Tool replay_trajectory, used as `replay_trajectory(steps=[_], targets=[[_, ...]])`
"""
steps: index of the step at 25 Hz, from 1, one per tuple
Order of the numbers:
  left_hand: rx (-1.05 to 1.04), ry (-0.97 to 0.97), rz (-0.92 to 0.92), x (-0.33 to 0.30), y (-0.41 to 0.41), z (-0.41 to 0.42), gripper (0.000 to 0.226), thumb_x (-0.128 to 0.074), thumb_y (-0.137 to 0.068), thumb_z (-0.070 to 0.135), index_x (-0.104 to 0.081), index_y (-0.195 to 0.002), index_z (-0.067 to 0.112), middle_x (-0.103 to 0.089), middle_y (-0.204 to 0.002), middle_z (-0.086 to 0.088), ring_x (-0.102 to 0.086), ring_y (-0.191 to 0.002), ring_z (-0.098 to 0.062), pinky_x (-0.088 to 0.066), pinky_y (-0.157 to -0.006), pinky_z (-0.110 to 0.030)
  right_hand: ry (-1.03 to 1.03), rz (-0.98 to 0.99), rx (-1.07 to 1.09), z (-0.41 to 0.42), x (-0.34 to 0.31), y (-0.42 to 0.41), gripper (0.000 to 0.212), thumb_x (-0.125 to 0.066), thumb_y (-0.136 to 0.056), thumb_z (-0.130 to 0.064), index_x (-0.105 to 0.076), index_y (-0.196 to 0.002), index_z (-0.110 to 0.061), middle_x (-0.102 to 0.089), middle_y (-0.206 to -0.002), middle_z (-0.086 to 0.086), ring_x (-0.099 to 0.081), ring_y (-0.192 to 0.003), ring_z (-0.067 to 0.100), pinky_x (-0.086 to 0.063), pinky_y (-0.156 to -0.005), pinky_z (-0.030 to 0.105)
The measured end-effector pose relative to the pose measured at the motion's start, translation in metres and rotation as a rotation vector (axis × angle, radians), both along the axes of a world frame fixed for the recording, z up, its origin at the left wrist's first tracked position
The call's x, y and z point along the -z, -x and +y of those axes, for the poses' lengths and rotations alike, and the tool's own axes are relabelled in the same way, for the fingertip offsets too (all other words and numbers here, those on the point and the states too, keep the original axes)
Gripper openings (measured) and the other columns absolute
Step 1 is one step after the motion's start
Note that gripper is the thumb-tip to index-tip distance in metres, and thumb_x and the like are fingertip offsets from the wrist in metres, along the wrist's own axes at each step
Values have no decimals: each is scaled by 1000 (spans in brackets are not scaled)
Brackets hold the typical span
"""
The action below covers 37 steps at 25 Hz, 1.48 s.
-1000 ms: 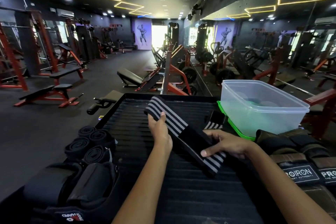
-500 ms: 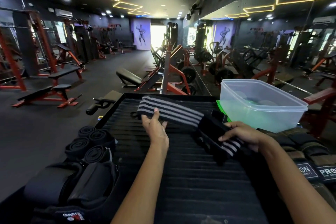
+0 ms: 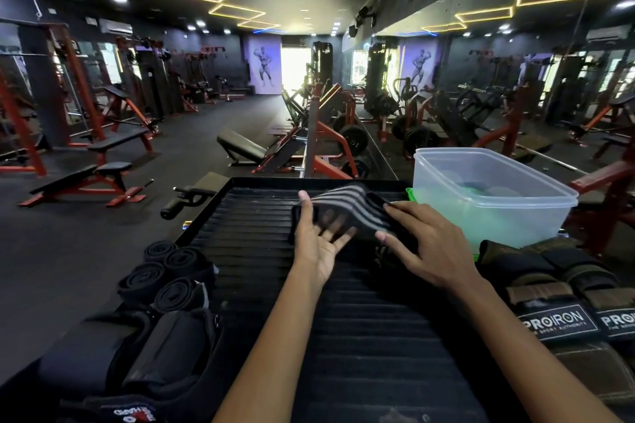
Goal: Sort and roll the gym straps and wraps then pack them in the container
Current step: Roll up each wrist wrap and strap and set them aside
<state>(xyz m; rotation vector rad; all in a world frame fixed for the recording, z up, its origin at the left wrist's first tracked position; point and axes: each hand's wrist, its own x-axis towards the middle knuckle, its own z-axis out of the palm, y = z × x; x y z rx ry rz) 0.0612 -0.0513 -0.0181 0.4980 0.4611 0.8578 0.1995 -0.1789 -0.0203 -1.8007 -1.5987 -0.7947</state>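
Striped black-and-grey wrap (image 3: 347, 206) lies mid-tabletop (image 3: 360, 336), beside the clear container (image 3: 494, 197); left hand (image 3: 318, 244) spread under it, right hand (image 3: 426, 247) resting flat-fingered on its dark end.

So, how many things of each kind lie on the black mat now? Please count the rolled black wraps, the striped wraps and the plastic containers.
Rolled black wraps: 4, in a cluster at the mat's left edge
Striped wraps: 1, between the left hand and right hand, blurred
Clear plastic containers: 1
Total: 6
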Motion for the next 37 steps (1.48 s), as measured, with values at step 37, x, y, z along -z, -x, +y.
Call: replay_trajectory(steps=[37], targets=[[-515,-1043,845,-4,14,-20,69,-56,-82,-2,-37,-139,30,-47,-108,4,-56,-85,-16,-48,-74,-28,319,680,-169,112,-58,-33,61,-56,-88,6,-38,-145,-8,-44,-146,11,-41,-136,25,-35,-111,33]])
